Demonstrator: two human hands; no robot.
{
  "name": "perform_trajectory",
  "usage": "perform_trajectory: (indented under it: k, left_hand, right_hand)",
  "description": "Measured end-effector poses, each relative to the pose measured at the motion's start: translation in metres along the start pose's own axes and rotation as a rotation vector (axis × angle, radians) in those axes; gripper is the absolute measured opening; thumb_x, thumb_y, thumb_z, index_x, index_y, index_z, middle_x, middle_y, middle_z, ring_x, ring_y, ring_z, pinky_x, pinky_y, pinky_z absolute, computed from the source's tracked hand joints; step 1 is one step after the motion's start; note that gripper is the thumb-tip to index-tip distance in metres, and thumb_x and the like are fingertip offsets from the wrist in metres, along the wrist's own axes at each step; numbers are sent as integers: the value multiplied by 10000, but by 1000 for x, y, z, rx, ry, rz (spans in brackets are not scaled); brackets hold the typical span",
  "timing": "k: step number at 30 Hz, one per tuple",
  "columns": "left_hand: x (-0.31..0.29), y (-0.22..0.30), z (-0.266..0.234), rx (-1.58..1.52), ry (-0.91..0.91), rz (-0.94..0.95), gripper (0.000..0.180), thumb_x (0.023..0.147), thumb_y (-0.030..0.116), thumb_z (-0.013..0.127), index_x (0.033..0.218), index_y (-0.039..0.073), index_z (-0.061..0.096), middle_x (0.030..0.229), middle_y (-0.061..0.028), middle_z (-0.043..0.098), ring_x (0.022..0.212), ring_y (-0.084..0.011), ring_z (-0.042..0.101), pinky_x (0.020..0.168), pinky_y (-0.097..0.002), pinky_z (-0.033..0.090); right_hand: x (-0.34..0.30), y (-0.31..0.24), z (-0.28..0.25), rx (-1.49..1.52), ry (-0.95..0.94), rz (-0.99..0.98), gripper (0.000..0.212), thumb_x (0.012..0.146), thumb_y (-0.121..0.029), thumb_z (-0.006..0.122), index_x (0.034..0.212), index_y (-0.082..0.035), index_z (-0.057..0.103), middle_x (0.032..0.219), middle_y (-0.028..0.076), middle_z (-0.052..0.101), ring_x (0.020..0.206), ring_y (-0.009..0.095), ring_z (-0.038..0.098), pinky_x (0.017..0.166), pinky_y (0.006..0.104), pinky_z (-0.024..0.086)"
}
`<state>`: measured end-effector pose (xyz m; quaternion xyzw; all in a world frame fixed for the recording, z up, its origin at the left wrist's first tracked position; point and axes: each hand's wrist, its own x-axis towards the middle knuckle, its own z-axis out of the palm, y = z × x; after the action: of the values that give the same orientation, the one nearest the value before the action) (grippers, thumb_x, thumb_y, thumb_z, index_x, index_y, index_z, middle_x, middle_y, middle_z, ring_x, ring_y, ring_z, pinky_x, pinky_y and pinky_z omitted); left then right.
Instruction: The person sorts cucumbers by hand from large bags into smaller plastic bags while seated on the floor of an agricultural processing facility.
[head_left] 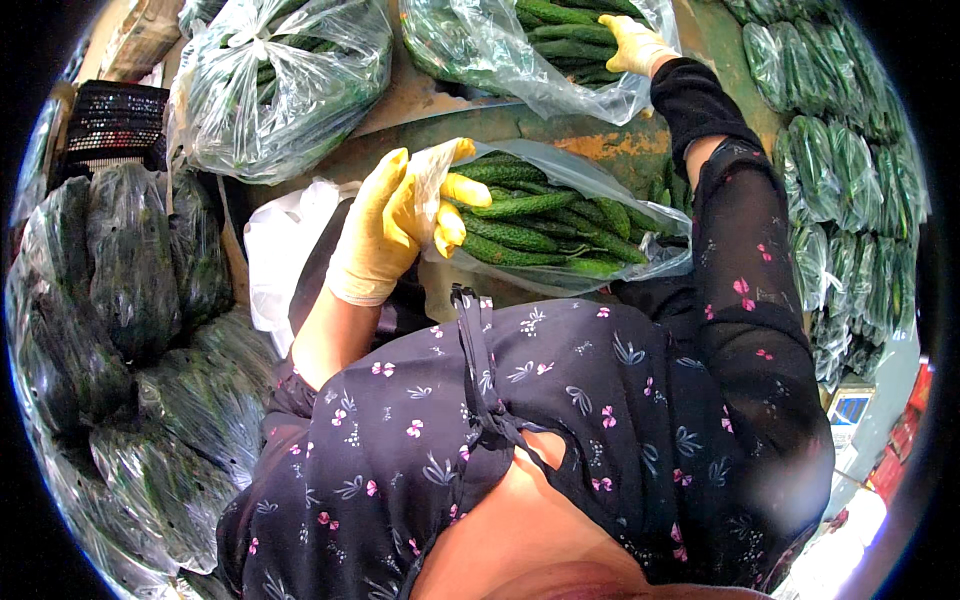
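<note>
My left hand (385,225), in a thin yellow glove, holds the mouth of a clear plastic bag (655,262) with the film drawn over its fingers. Inside that bag, in front of my chest, several bumpy green cucumbers (545,208) lie side by side. My right arm stretches far forward to a second, larger open plastic bag (465,45). There my gloved right hand (640,45) has thumb and fingers round the ends of dark green cucumbers (575,42); how firmly they grip does not show.
A knotted bag of cucumbers (285,90) stands at the far left, beside a black crate (115,120). White plastic bags (285,250) hang near my left forearm. Wrapped bundles (150,400) pile up on the left, with bagged cucumbers (840,170) stacked on the right.
</note>
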<state>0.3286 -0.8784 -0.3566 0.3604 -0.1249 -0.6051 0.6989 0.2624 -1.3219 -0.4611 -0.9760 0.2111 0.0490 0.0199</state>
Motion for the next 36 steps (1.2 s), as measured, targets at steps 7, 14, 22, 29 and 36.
perform_trajectory:
  k: [7,14,22,29,36]
  left_hand:
    - [-5,3,10,192,157,-21,966,865,735,338,1390,-75,380,971,-192,654,517,-162,569,457,-213,448]
    - [2,3,13,186,212,-62,1002,838,760,334,1391,-75,377,930,-168,645,510,-149,544,439,-213,413]
    - [7,0,1,-11,-10,-17,689,955,524,423,1386,-14,414,1007,-210,664,636,-201,650,573,-281,531]
    - [5,-2,1,-40,-51,-8,656,963,516,413,1358,-5,458,1013,-214,665,633,-208,645,577,-284,530]
    - [4,-5,-6,-49,-37,8,638,963,520,415,1336,6,480,1005,-210,667,619,-223,633,572,-305,525]
  right_hand:
    - [11,-15,49,-134,55,107,577,794,3,546,1343,-139,440,1231,94,550,1193,297,523,924,483,448]
    - [20,-30,58,-256,92,174,548,786,-81,609,1311,-122,457,1168,94,576,1137,276,537,946,491,386]
    - [4,-26,48,-175,101,-65,285,713,-114,706,991,-163,676,956,93,658,968,304,632,832,417,499]
    - [-23,5,-25,977,528,277,445,699,-197,846,1087,-59,678,1034,82,708,940,209,659,844,323,506]
    - [-84,-31,-104,2253,257,179,250,838,-36,660,1073,46,634,1018,139,678,945,273,644,895,410,518]
